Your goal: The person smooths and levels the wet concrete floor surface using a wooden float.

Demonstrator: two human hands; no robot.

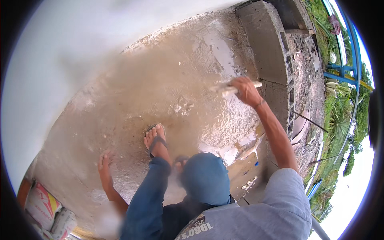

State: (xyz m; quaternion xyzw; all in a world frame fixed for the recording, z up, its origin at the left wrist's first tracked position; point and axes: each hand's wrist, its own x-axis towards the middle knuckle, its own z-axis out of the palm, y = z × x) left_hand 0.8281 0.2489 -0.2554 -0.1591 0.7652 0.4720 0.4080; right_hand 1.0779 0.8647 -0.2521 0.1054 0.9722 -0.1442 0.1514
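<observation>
My right hand (245, 93) is closed round a pale, wooden-looking hand tool (230, 91), held over the wet floor near the concrete ledge. Its near end is smeared by motion, so its exact kind is unclear. Lower left, my left hand (105, 162) is low over the floor with nothing visible in it; its fingers look apart, though blurred. Brown, wet cement (148, 92) coats the floor, with a shiny, rougher patch (228, 124) below the tool. My sandalled foot (155, 138) stands on this surface between my hands, beside my bent blue-clad knee (206, 178).
A white wall (48, 80) curves along the left and top. A raised concrete ledge (266, 48) borders the floor at right, with thin rods (310, 122) sticking out beyond it. Printed bags (43, 204) stand at lower left. Plants (338, 108) and a blue metal frame (342, 74) lie outside.
</observation>
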